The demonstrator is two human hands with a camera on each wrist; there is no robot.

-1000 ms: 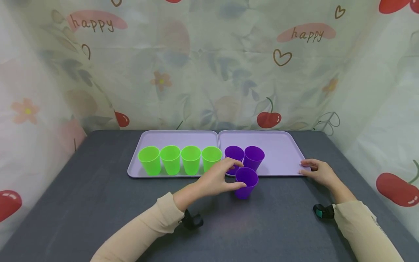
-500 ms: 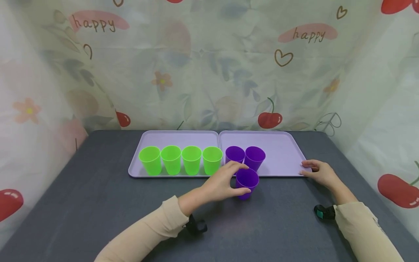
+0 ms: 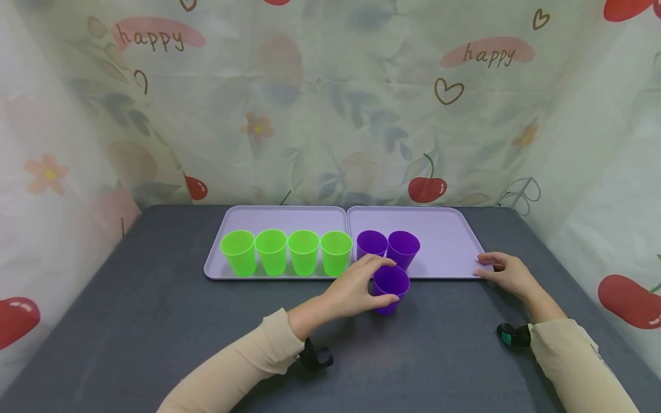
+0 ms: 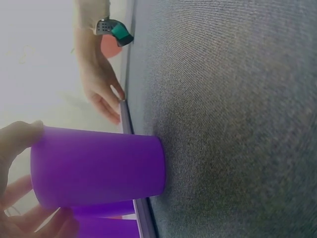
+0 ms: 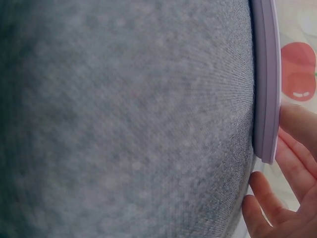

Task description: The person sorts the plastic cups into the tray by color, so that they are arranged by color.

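In the head view my left hand (image 3: pixel 356 287) has thumb and fingers round the upper part of a purple cup (image 3: pixel 391 287). This cup is upright on the dark table, just in front of the right lilac tray (image 3: pixel 444 241). The left wrist view shows the thumb on one side of the same purple cup (image 4: pixel 99 166) and the fingertips on the other. Two more purple cups, a left one (image 3: pixel 371 244) partly hidden by my hand and a right one (image 3: pixel 404 248), stand inside the right tray. My right hand (image 3: pixel 505 275) grips that tray's near right corner (image 5: pixel 267 144).
Left of it lies a second lilac tray (image 3: pixel 284 215), edge against edge, with several green cups (image 3: pixel 304 252) in a row along its front. The dark grey table (image 3: pixel 413 361) extends in front. A patterned curtain (image 3: pixel 320 143) closes off the back and sides.
My left hand has shifted slightly right and closed from beside the purple cup to hold it round the rim. My right hand keeps its place at the tray corner.
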